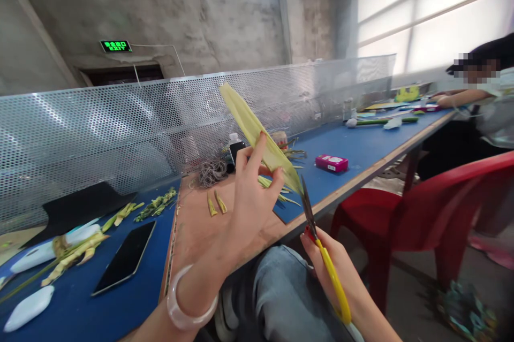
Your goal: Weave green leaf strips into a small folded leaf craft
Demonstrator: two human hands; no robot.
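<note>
My left hand (257,192) pinches a long, pale yellow-green leaf strip (251,122) between thumb and fingers, holding it up at a slant above the table. In my right hand (333,267) is a pair of scissors (331,272) with yellow handles, pointing upward. The scissor blades meet the lower, narrow end of the strip; whether they are cutting into it I cannot tell. Two small cut leaf pieces (216,203) lie on the brown board (196,240) left of my left hand. More thin green leaf strips (287,197) lie behind that hand.
A phone (126,259) and dried plant pieces (86,251) lie at left. Twine (212,173) sits near the perforated metal divider (160,128). A magenta box (331,163) rests on the blue surface. At right are a red chair (421,213) and a seated person (490,96).
</note>
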